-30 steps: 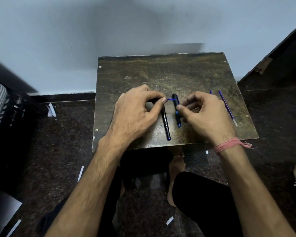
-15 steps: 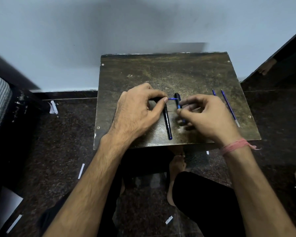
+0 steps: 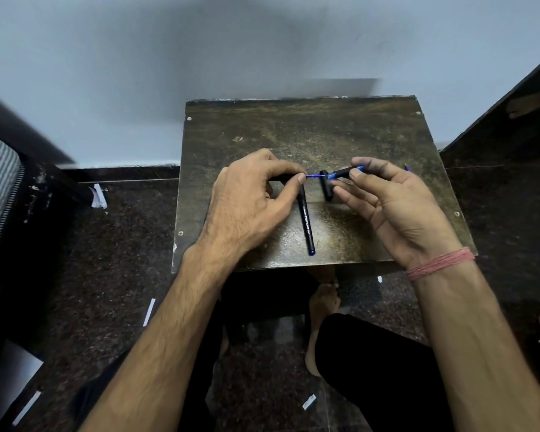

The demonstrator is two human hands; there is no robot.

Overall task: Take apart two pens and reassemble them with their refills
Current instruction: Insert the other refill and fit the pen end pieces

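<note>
Blue refill (image 3: 313, 175) bridged the two hands above the counter (image 3: 293, 129): the left hand (image 3: 250, 204) pinched its end between thumb and forefinger, while the right hand (image 3: 393, 207) pinched a dark pen section (image 3: 343, 173), its fingers curled round it. A black barrel (image 3: 306, 224) lay at 6 o'clock of the pinch, near the counter's front edge. By the look of it, one pen was apart and the refill half seated; the second pen's reassembly remained. Bare counter at 12 o'clock offered room.
</note>
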